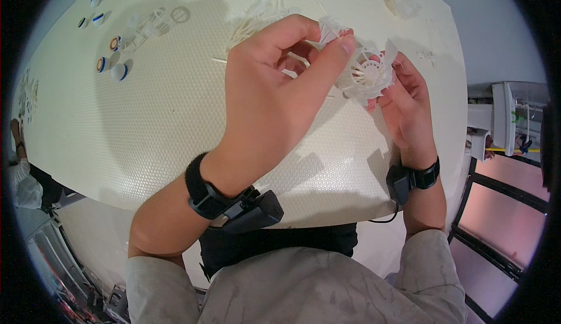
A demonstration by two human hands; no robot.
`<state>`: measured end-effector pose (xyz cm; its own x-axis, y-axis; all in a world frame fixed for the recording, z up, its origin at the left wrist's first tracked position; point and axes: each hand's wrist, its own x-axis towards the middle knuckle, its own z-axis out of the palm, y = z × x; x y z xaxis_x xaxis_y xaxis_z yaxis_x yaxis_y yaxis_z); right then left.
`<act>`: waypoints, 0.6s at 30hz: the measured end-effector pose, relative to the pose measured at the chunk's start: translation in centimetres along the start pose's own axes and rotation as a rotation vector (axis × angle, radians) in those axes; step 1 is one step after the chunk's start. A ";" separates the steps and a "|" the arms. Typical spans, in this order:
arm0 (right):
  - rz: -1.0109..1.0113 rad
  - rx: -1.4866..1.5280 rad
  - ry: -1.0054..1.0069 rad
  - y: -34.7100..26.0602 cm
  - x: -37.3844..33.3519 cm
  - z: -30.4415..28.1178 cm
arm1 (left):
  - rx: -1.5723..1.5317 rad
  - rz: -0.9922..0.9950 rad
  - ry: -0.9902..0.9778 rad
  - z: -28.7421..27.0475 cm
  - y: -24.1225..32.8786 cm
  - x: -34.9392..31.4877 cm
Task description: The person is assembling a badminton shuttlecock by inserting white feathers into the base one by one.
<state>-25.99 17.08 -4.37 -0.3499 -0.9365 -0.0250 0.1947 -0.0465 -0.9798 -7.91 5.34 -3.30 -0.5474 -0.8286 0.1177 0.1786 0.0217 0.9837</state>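
Observation:
My left hand is raised over the table, its thumb and fingers pinched on a white feather vane. To its right, my right hand grips the side of a partly built white shuttlecock. A round ring with small holes shows at the shuttlecock's middle, with white vanes fanned around it. The feather vane is apart from the ring, up and to the left of it. Some of my right fingers are hidden behind the shuttlecock. Each wrist wears a black strap with a black box.
A pile of loose white vanes lies beyond my left hand. Several white shuttlecock heads with blue bands sit at the far left, near clear plastic skirt frames. A shuttlecock with a blue band lies far right. Another person's arm shows at the left edge.

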 end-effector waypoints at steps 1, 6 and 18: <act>-0.009 0.006 -0.018 0.0 0.0 -0.1 | 0.007 -0.001 0.007 0.0 0.0 0.0; 0.037 0.058 0.006 0.0 0.0 -0.2 | 0.050 0.006 0.013 -0.1 0.0 0.1; 0.045 0.046 0.011 0.1 -0.1 -0.2 | 0.016 0.009 0.020 0.0 -0.1 -0.1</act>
<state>-26.15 17.30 -4.47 -0.3500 -0.9341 -0.0709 0.2523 -0.0211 -0.9674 -7.91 5.40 -3.40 -0.5291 -0.8395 0.1239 0.1698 0.0383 0.9847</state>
